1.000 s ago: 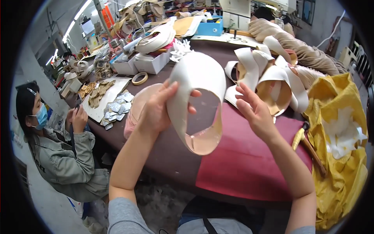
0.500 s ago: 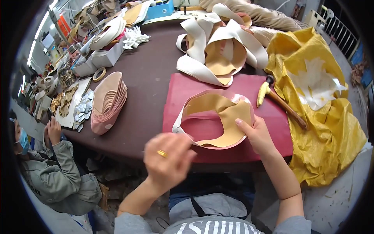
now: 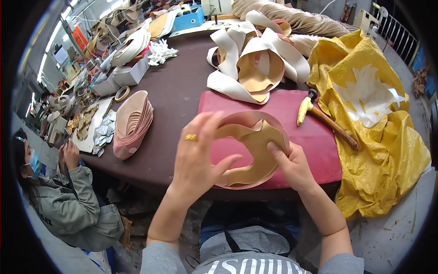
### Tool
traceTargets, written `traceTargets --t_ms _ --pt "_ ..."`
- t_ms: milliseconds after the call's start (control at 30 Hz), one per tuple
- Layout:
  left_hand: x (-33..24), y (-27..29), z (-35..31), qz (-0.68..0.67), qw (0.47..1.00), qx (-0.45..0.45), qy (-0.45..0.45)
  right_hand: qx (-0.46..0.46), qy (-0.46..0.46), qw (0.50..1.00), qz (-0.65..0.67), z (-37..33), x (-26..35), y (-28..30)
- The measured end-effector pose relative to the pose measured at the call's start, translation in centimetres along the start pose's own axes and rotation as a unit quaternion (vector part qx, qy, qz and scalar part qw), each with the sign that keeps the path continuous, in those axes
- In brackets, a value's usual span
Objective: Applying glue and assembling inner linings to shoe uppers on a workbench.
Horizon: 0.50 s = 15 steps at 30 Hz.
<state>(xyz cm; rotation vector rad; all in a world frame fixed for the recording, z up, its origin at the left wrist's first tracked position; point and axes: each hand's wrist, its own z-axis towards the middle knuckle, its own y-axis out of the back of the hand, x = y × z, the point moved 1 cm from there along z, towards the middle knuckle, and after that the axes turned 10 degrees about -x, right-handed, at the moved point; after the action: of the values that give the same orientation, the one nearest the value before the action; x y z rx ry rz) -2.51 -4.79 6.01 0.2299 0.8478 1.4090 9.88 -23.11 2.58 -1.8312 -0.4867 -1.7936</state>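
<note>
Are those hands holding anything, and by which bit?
The right hand holds a tan-lined loop by its right side, thumb inside. The open left hand overlaps its left side; touch is unclear.

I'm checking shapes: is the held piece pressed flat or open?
Open: the piece curves into a loop, and the red sheet shows through its middle.

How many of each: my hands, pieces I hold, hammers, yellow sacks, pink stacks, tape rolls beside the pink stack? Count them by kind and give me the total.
Your left hand and right hand: 2
Held piece: 1
Hammer: 1
Yellow sack: 1
Pink stack: 1
Tape roll: 1
Total: 7
</note>
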Motion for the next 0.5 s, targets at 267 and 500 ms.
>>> traceTargets --t_ms 267,500 --pt "1.4 0.1 5.2 -0.23 0.949 0.183 -0.111 0.086 0.046 0.987 -0.129 -0.3 1.7 1.5" --pt "0.0 -1.0 3.7 -0.157 0.98 -0.009 0.122 -0.262 0.437 0.797 -0.326 -0.3 4.0 -0.1"
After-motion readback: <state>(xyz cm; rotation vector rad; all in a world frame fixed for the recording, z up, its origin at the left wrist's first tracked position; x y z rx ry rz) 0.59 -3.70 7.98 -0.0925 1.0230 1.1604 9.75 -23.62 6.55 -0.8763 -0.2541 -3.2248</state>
